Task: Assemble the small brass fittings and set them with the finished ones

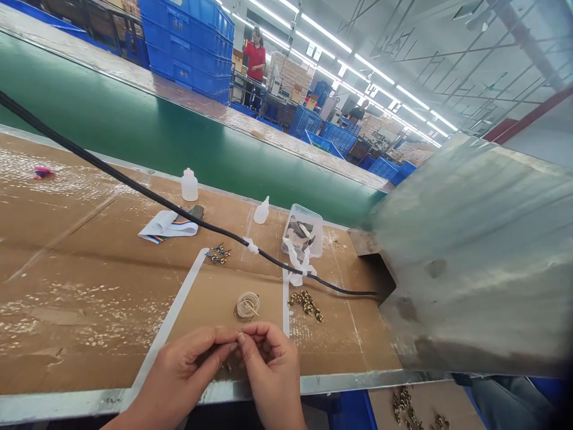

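Observation:
My left hand (188,364) and my right hand (271,367) meet fingertip to fingertip over the front edge of the cardboard-covered bench (85,286). Both are closed in a pinch, and whatever sits between the fingertips is too small or hidden to make out. Just beyond them stands a small round clear tub (248,305) with a thin stick lying across it. To the right of the tub is a pile of small gold and black parts (305,303). Farther back on the left lie several small blue and gold parts (218,254).
A black cable (147,192) crosses above the bench. Behind stand squeeze bottles (190,185), a clear plastic box (303,231) and a folded cloth (168,226). A metal housing (474,263) blocks the right side. A green conveyor belt (192,134) runs along the back; a person (255,63) stands beyond.

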A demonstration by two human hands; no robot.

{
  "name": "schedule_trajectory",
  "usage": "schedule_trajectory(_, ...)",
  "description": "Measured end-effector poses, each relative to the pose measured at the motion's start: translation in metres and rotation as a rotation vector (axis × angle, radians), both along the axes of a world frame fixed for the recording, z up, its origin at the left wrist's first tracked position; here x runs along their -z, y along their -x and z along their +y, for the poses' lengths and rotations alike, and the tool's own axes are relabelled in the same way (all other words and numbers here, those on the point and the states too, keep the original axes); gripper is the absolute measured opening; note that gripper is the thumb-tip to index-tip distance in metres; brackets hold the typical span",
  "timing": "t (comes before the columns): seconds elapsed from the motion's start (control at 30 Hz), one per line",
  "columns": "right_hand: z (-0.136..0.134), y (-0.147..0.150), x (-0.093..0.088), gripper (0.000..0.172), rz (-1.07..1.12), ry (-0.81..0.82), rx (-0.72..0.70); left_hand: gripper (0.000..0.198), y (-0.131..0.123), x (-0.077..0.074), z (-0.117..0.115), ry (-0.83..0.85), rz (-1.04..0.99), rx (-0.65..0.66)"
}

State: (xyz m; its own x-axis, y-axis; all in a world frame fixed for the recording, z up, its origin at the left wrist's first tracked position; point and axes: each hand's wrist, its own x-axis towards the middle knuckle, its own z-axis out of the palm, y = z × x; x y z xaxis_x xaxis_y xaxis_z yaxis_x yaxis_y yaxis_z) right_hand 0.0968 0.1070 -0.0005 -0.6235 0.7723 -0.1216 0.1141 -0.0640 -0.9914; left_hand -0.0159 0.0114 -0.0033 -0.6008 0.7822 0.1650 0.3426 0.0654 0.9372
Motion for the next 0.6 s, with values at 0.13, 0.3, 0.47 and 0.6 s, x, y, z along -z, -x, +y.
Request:
schedule_trajectory(0.13, 0.0, 0.005, 0.008, 0.022, 0.021, -0.141, 0.003, 0.019, 0.001, 0.008, -0.001, 0.11, -0.137, -0.025)
schedule_trajectory(0.3, 0.003, -0.015, 0.004, 0.019, 0.05, -0.11, 0.048, 0.024, 0.001, 0.008, 0.001, 0.105, -0.242, -0.101)
schedule_trajectory(0.47, 0.002, -0.067, -0.008, 0.01, -0.06, -0.258, -0.179, 0.025, -0.001, 0.002, 0.003, 0.07, -0.345, -0.081)
schedule_trajectory(0.6, -0.017, -0.089, 0.01, 0.013, -0.278, -0.291, -0.519, 0.026, 0.0, -0.004, 0.002, 0.046, -0.454, -0.047)
